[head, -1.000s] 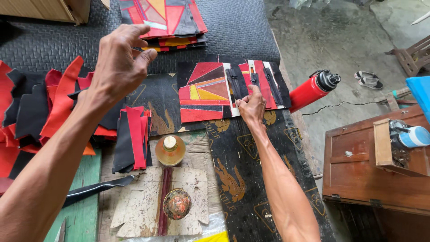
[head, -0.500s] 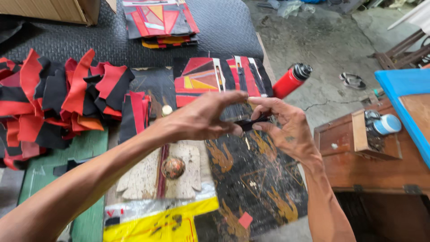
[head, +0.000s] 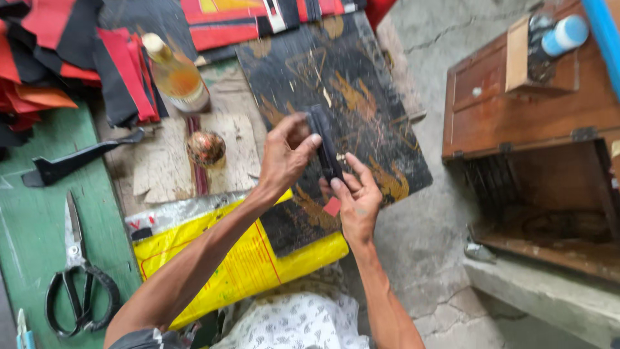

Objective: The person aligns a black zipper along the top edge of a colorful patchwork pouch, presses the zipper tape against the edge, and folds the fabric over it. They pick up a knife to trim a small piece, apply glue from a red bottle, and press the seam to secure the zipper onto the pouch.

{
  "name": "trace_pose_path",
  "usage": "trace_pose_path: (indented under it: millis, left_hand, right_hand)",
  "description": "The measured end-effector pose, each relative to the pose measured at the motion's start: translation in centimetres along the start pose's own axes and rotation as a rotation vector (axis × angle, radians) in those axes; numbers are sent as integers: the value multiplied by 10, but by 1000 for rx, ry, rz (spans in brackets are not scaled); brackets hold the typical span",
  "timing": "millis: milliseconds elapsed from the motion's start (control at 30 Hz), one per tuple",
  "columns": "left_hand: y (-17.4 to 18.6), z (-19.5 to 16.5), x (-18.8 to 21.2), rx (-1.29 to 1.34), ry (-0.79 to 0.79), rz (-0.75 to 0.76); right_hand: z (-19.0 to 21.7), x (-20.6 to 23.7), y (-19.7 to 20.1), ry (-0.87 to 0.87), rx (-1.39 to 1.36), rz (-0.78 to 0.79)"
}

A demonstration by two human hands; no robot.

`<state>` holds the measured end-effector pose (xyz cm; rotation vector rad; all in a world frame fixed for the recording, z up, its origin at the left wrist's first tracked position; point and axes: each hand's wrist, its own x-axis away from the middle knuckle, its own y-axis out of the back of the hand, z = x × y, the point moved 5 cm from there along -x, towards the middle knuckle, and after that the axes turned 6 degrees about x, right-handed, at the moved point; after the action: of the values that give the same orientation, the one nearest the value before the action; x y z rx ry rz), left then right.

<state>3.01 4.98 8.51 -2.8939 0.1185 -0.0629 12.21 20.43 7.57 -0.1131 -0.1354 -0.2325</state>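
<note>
Head view: your two hands meet at the centre of the frame over a black board [head: 361, 84] painted with worn gold marks. Your right hand [head: 357, 205] and left hand [head: 284, 157] both pinch a narrow black strip [head: 325, 145], fingers closed on it; it looks dark, matte, folded lengthwise, and runs toward 12 o'clock above the board. At 7 o'clock a yellow sack [head: 245, 265] lies under your left forearm. At 9 o'clock black-handled scissors [head: 79, 278] rest on the green counter [head: 32, 220]. At 11 o'clock stands a bottle of amber liquid [head: 177, 74], with red and black cloth pieces [head: 71, 58] beyond.
</note>
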Motion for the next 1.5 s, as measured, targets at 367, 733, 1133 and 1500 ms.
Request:
trace_pose_path:
  millis: [367, 733, 1133, 1500]
  left_hand:
    - [-29, 19, 45, -676, -329, 368]
    - [-32, -32, 44, -783, -331, 384]
    - [-79, 87, -27, -893, 18, 523]
    - [-86, 91, -29, -846, -55, 573]
  right_hand:
    - [-25, -10, 30, 3, 90, 3]
    - [41, -22, 34, 149, 300, 77]
    - [-10, -49, 100, 100, 836, -230]
    - [-31, -49, 95, 173, 840, -252]
